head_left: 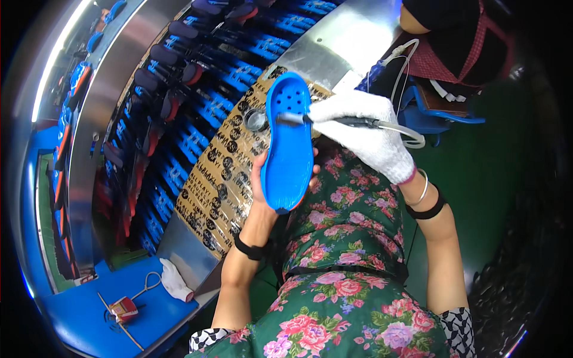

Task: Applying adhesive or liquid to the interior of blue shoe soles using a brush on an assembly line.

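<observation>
A blue shoe sole (289,161) with a raised rim and several small round holes near its far end is upright in the view, toe away from me. My bare left hand (258,182) is closed around it from beneath, with fingertips showing on both edges. My right hand (364,122), in a white knitted glove, grips a brush (292,119) with a dark handle and a pale hose at its back. The brush head lies over the inside of the sole, just below the holes. Beside the sole stands a small round cup (255,120) with pale contents.
Taped brown cardboard (218,173) covers part of the metal bench. Beyond it, a belt (185,128) carries rows of blue straps and dark shoe parts. A white glove (175,280) and a red box (123,310) lie on a blue surface. Another person (447,36) sits at far right.
</observation>
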`<state>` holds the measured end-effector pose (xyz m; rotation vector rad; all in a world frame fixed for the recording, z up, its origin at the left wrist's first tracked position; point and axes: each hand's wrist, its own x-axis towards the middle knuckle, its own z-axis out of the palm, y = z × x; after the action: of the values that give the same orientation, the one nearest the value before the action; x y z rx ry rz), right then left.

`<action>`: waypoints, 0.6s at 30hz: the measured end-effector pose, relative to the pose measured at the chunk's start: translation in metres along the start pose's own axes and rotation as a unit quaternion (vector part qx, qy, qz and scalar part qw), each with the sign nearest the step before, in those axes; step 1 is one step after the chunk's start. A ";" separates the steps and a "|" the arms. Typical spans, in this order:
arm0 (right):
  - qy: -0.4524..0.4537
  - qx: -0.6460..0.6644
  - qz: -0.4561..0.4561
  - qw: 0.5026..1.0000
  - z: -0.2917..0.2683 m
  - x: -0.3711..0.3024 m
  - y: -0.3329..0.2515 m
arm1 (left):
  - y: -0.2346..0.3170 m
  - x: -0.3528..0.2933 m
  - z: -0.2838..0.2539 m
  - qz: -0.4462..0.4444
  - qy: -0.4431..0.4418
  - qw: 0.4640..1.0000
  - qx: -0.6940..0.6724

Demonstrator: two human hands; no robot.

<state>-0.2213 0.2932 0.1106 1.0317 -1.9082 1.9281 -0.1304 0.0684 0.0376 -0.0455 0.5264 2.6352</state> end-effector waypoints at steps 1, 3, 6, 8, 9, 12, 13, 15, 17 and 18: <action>0.030 -0.067 -0.068 0.995 -0.003 0.009 0.001 | -0.002 -0.001 -0.001 -0.002 -0.013 1.000 -0.017; 0.030 -0.130 -0.108 0.985 -0.009 0.019 0.002 | -0.005 -0.001 0.000 -0.008 -0.024 1.000 -0.016; -0.001 -0.293 -0.281 0.914 0.006 0.011 0.008 | 0.001 0.004 -0.001 0.010 -0.041 0.997 -0.058; -0.039 -0.226 -0.247 0.942 0.026 -0.013 0.006 | 0.011 -0.004 -0.010 0.051 0.021 0.997 -0.061; -0.098 -0.254 -0.234 0.933 0.031 -0.026 -0.006 | 0.016 -0.008 -0.014 0.084 0.084 0.990 -0.075; -0.149 -0.016 -0.153 0.977 0.042 -0.055 -0.015 | 0.020 -0.004 -0.024 0.048 -0.051 0.995 -0.067; -0.180 0.103 -0.048 0.977 0.037 -0.054 -0.021 | 0.020 -0.011 -0.024 0.060 -0.058 0.993 -0.081; -0.103 0.162 0.019 0.981 0.030 -0.048 -0.028 | 0.029 -0.020 -0.020 0.086 -0.013 0.996 -0.015; -0.002 0.176 0.083 0.981 0.018 -0.045 -0.026 | 0.034 -0.029 -0.007 0.104 -0.037 0.994 -0.001; 0.027 0.196 0.123 0.973 0.008 -0.046 -0.027 | 0.038 -0.032 0.004 0.114 -0.026 0.992 0.055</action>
<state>-0.1688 0.3024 0.1018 0.8542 -1.7332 2.5186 -0.1181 0.0249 0.0591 0.1240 0.6959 2.8143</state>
